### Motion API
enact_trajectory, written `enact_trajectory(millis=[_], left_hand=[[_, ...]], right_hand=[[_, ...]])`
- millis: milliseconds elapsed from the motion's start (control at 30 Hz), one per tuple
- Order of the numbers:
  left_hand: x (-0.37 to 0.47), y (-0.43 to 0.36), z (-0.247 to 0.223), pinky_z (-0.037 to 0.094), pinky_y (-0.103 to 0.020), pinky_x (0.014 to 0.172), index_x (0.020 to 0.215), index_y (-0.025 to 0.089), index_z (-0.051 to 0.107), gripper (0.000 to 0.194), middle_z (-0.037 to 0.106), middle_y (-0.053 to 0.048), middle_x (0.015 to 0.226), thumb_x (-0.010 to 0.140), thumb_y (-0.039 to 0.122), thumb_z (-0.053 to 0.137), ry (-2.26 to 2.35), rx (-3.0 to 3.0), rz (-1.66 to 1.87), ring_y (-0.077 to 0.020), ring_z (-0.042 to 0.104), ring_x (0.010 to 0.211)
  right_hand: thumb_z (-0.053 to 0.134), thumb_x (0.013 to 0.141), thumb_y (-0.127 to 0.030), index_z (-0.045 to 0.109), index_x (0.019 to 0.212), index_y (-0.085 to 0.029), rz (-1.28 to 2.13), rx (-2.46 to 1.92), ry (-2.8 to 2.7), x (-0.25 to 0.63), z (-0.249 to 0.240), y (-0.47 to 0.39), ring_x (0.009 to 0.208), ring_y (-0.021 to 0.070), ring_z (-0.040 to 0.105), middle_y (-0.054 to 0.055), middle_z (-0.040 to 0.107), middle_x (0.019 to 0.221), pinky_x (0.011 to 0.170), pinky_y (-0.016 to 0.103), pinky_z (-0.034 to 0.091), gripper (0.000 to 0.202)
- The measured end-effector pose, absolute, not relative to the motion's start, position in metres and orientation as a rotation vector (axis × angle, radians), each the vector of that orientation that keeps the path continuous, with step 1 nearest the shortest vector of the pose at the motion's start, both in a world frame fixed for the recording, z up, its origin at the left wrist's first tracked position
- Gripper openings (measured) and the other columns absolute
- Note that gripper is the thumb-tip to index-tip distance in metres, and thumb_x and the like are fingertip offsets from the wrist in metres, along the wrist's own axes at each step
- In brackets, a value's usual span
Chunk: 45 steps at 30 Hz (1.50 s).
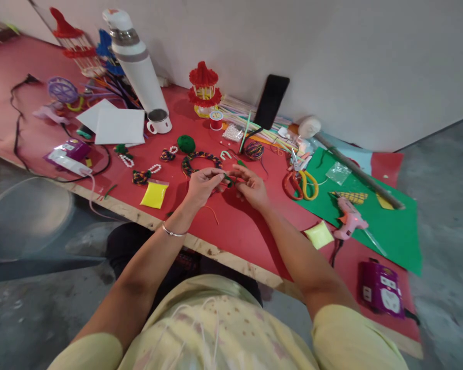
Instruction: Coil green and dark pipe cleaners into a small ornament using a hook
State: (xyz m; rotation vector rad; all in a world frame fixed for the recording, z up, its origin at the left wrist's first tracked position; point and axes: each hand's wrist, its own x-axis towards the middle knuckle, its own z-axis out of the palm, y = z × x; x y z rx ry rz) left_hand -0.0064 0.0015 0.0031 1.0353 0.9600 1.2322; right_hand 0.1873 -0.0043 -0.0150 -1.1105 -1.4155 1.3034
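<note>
Two half-curled hands (203,186) (252,189) hold green strand (229,180).

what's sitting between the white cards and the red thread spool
In the head view, a white mug, nearer the white cards; then red tabletop, with a small tower's yellow base beside the red thread spool.

**Craft Supplies Spread Across Red Desk**

A red desk (254,239) with a pale, worn front edge carries a white flask (141,74), upright beside a white mug (162,124). White sheets (120,126) lie to the mug's left. Toward the middle, a green yarn ball (185,144) sits just beside a braided multicolored ring (188,158), with a bright yellow packet (154,195) nearer the front edge. At right, a green sheet (403,234) covers part of the surface, and a purple box (381,288) rests near the corner.
</note>
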Motion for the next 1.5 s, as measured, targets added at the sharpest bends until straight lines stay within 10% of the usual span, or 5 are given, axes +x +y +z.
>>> enact_trajectory(millis=[200,467,667,933,1500], left_hand=[[-0.003,0.002,0.003,0.062,-0.027,0.060,0.087,0.015,0.078,0.032,0.080,-0.005,0.076,0.070,0.039,0.091,0.941,0.928,1.245,-0.0183,0.078,0.069],[-0.007,0.005,0.005,0.042,-0.017,0.044,0.079,0.016,0.073,0.026,0.074,-0.002,0.069,0.065,0.030,0.090,0.961,0.705,1.159,-0.0069,0.060,0.051],[-0.014,0.003,0.008,0.048,-0.019,0.051,0.087,0.019,0.071,0.027,0.077,-0.003,0.085,0.065,0.027,0.084,0.841,0.663,1.085,-0.0126,0.071,0.069],[-0.002,0.003,-0.009,0.032,-0.021,0.046,0.086,0.019,0.079,0.020,0.059,0.005,0.060,0.070,0.030,0.085,1.127,1.216,1.140,-0.0075,0.046,0.050],[0.003,-0.004,0.006,0.025,-0.020,0.030,0.089,0.023,0.057,0.035,0.067,0.005,0.058,0.078,0.041,0.084,0.966,0.876,0.947,-0.0098,0.052,0.033]], right_hand=[[0.082,0.083,-0.054,0.060,0.113,-0.028,1.245,-1.028,-1.383,0.179,-0.012,-0.011,0.066,0.0089,0.068,0.009,0.075,0.138,0.054,0.023,0.053,0.045],[0.075,0.089,-0.053,0.078,0.113,-0.024,1.193,-1.197,-1.394,0.174,-0.010,-0.011,0.052,0.0119,0.059,0.000,0.074,0.074,0.048,0.026,0.046,0.038],[0.073,0.089,-0.048,0.082,0.104,-0.025,1.097,-1.186,-1.433,0.174,-0.012,-0.010,0.062,0.0133,0.064,0.002,0.081,0.087,0.061,0.029,0.055,0.029],[0.076,0.090,-0.049,0.084,0.098,-0.026,0.946,-1.177,-1.457,0.174,-0.014,-0.008,0.089,0.0195,0.074,0.005,0.083,0.097,0.087,0.037,0.059,0.026],[0.068,0.097,-0.061,0.080,0.101,-0.025,0.691,-1.214,-1.476,0.175,-0.005,-0.013,0.082,0.0176,0.065,0.007,0.075,0.098,0.073,0.033,0.052,0.038]])
